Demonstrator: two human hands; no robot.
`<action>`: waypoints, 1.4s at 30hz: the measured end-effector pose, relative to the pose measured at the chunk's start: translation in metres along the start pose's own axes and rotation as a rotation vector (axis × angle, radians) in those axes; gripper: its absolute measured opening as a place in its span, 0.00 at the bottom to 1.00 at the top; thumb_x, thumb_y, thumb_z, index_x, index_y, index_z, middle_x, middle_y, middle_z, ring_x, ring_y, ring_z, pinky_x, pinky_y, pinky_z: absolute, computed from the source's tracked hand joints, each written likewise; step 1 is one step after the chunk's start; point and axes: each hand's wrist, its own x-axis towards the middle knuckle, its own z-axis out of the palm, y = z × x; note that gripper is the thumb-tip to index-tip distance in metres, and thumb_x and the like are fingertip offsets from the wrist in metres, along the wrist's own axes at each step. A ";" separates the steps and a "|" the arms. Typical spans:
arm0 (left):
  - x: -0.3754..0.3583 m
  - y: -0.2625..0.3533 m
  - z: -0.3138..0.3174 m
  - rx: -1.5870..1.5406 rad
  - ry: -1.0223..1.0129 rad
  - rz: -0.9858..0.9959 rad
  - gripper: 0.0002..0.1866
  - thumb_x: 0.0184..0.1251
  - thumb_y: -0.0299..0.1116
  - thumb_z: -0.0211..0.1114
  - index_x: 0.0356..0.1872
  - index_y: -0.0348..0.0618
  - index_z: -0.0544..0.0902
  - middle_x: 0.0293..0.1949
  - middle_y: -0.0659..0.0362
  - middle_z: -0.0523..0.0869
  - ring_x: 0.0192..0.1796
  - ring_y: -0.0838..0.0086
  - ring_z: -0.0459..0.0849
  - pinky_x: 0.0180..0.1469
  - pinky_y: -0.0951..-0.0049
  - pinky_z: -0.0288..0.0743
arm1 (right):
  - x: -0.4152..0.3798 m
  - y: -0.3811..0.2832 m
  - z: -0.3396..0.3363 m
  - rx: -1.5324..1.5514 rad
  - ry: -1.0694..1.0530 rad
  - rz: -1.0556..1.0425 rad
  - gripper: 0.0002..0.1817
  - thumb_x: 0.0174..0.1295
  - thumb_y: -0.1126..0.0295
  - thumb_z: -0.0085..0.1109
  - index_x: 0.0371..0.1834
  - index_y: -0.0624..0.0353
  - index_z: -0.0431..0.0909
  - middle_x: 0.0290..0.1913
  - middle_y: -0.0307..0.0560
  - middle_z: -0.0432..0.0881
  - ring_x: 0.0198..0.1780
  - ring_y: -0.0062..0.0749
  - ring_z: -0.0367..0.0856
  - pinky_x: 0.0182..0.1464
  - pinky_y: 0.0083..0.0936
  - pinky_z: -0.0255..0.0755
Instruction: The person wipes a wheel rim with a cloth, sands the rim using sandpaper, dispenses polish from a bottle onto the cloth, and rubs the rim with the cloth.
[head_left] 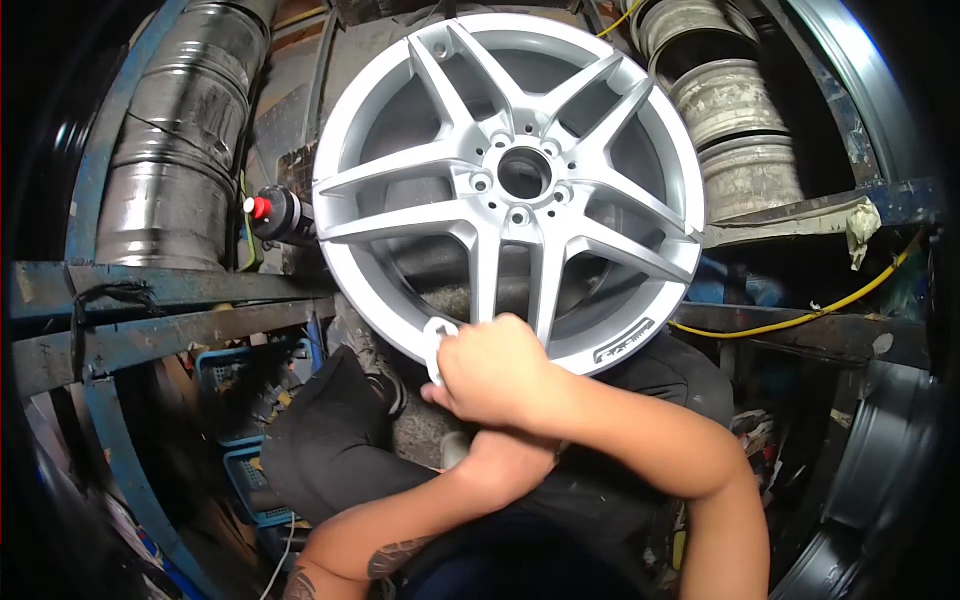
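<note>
A silver alloy wheel with paired spokes stands tilted in front of me, its face toward me. My right hand is closed at the wheel's lower rim, pinching a small white piece that touches the rim's edge. Whether that piece is cloth or paper I cannot make out. Below the right wrist, my left hand reaches across from the left; the right forearm and its own angle hide its fingers. A dark label with light lettering sits on the rim at the lower right.
Dark metal wheels are stacked on the left rack, and dull, worn ones on the right. Next to the silver wheel lies a dark bottle with a red cap. A yellow hose hangs at right; blue baskets stand low at left.
</note>
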 end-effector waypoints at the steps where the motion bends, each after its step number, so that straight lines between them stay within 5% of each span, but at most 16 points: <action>1: 0.003 -0.001 -0.021 -0.105 -0.162 0.028 0.29 0.80 0.51 0.57 0.69 0.39 0.79 0.66 0.43 0.82 0.68 0.48 0.80 0.71 0.50 0.71 | 0.009 0.004 -0.008 0.072 -0.106 0.046 0.26 0.65 0.45 0.69 0.31 0.62 0.89 0.30 0.56 0.90 0.34 0.53 0.92 0.36 0.43 0.83; 5: -0.005 -0.011 0.002 0.061 0.045 0.086 0.29 0.77 0.51 0.61 0.68 0.38 0.78 0.65 0.43 0.82 0.67 0.47 0.81 0.70 0.49 0.73 | -0.008 0.003 -0.022 0.150 -0.185 -0.004 0.28 0.64 0.45 0.69 0.34 0.67 0.88 0.33 0.62 0.90 0.38 0.56 0.92 0.41 0.45 0.85; 8: 0.007 -0.008 -0.041 -0.140 -0.349 -0.050 0.30 0.78 0.52 0.59 0.71 0.41 0.77 0.67 0.44 0.81 0.70 0.49 0.80 0.72 0.50 0.71 | 0.010 0.013 -0.016 0.277 -0.203 0.149 0.29 0.64 0.44 0.70 0.35 0.67 0.88 0.34 0.63 0.90 0.38 0.59 0.92 0.45 0.47 0.85; 10: -0.003 -0.014 -0.016 -0.084 0.003 0.075 0.29 0.76 0.47 0.64 0.68 0.38 0.77 0.67 0.41 0.81 0.69 0.47 0.80 0.72 0.50 0.72 | -0.004 0.001 -0.020 0.210 -0.222 0.063 0.30 0.64 0.46 0.70 0.39 0.71 0.86 0.39 0.64 0.90 0.44 0.58 0.92 0.48 0.47 0.85; 14: 0.002 -0.007 -0.030 -0.221 -0.200 0.008 0.28 0.78 0.47 0.61 0.70 0.40 0.77 0.69 0.44 0.81 0.71 0.50 0.78 0.76 0.52 0.68 | -0.002 0.011 -0.017 0.258 -0.220 0.045 0.29 0.63 0.47 0.72 0.41 0.70 0.88 0.42 0.62 0.91 0.46 0.56 0.92 0.48 0.45 0.86; 15: 0.010 -0.001 -0.053 -0.245 -0.375 -0.065 0.25 0.77 0.43 0.63 0.67 0.40 0.78 0.64 0.44 0.84 0.66 0.51 0.83 0.70 0.53 0.74 | 0.008 0.010 -0.026 0.273 -0.382 0.111 0.27 0.63 0.49 0.71 0.41 0.69 0.89 0.42 0.61 0.91 0.46 0.56 0.92 0.48 0.45 0.86; 19: -0.018 -0.019 -0.009 -0.398 0.139 0.033 0.21 0.73 0.37 0.67 0.61 0.38 0.80 0.55 0.43 0.87 0.55 0.49 0.88 0.58 0.51 0.82 | -0.013 -0.005 -0.018 0.133 -0.284 -0.024 0.26 0.66 0.50 0.69 0.41 0.69 0.89 0.41 0.61 0.91 0.45 0.54 0.92 0.48 0.45 0.85; 23: 0.023 -0.009 -0.073 -0.223 -0.781 0.012 0.22 0.78 0.38 0.60 0.67 0.39 0.77 0.61 0.45 0.85 0.63 0.55 0.86 0.64 0.58 0.80 | 0.014 0.008 -0.018 0.254 -0.289 0.147 0.27 0.67 0.47 0.67 0.39 0.67 0.89 0.42 0.61 0.91 0.46 0.54 0.93 0.49 0.46 0.86; 26: -0.003 -0.012 -0.018 -0.160 0.142 0.295 0.18 0.76 0.37 0.63 0.61 0.39 0.81 0.53 0.44 0.88 0.56 0.52 0.88 0.58 0.57 0.82 | -0.007 0.000 -0.010 0.126 -0.200 -0.008 0.27 0.67 0.48 0.67 0.38 0.69 0.89 0.42 0.63 0.91 0.45 0.54 0.92 0.47 0.46 0.85; 28: 0.012 -0.009 -0.027 -0.135 0.058 0.285 0.18 0.78 0.39 0.61 0.59 0.38 0.82 0.55 0.43 0.86 0.58 0.53 0.87 0.60 0.56 0.80 | 0.006 0.005 -0.012 0.152 -0.191 0.037 0.27 0.66 0.48 0.68 0.37 0.69 0.89 0.40 0.62 0.91 0.44 0.54 0.92 0.46 0.46 0.85; 30: 0.019 -0.001 -0.060 -0.298 -0.491 0.072 0.21 0.83 0.42 0.56 0.64 0.38 0.81 0.64 0.42 0.83 0.67 0.59 0.83 0.68 0.58 0.76 | 0.014 0.008 -0.012 0.171 -0.196 0.082 0.26 0.65 0.49 0.68 0.35 0.68 0.89 0.38 0.61 0.91 0.42 0.53 0.93 0.45 0.46 0.85; 34: 0.003 -0.006 -0.006 -0.367 0.368 0.189 0.16 0.78 0.37 0.61 0.57 0.38 0.83 0.52 0.42 0.87 0.56 0.51 0.87 0.58 0.55 0.81 | -0.005 -0.002 -0.011 0.068 -0.182 -0.007 0.24 0.64 0.51 0.70 0.34 0.67 0.89 0.37 0.59 0.91 0.40 0.52 0.93 0.43 0.46 0.85; 35: 0.007 -0.004 0.003 -0.393 0.409 0.149 0.16 0.75 0.36 0.63 0.56 0.37 0.84 0.49 0.42 0.87 0.54 0.45 0.87 0.58 0.53 0.81 | -0.003 -0.002 -0.016 0.085 -0.189 0.005 0.24 0.63 0.51 0.71 0.35 0.68 0.88 0.35 0.58 0.91 0.40 0.52 0.93 0.42 0.45 0.85; 38: 0.021 -0.005 -0.031 -0.381 -0.235 0.212 0.19 0.78 0.38 0.61 0.61 0.38 0.82 0.54 0.42 0.87 0.58 0.47 0.86 0.64 0.54 0.78 | 0.022 0.005 -0.027 0.136 -0.352 0.115 0.25 0.61 0.51 0.73 0.35 0.69 0.87 0.33 0.59 0.90 0.39 0.52 0.92 0.41 0.44 0.86; 40: 0.017 0.004 -0.028 -0.437 0.068 0.289 0.16 0.77 0.40 0.62 0.56 0.41 0.85 0.51 0.43 0.88 0.55 0.48 0.88 0.57 0.54 0.81 | 0.005 0.000 -0.019 0.016 -0.216 -0.028 0.24 0.61 0.52 0.73 0.37 0.68 0.88 0.32 0.62 0.90 0.39 0.53 0.92 0.41 0.45 0.85; 42: 0.016 0.010 -0.037 -0.564 -0.037 0.336 0.15 0.76 0.42 0.64 0.50 0.41 0.86 0.46 0.46 0.89 0.53 0.51 0.88 0.56 0.53 0.81 | -0.004 -0.002 -0.025 0.069 -0.233 -0.024 0.24 0.62 0.51 0.73 0.36 0.68 0.88 0.34 0.62 0.90 0.38 0.55 0.92 0.42 0.46 0.85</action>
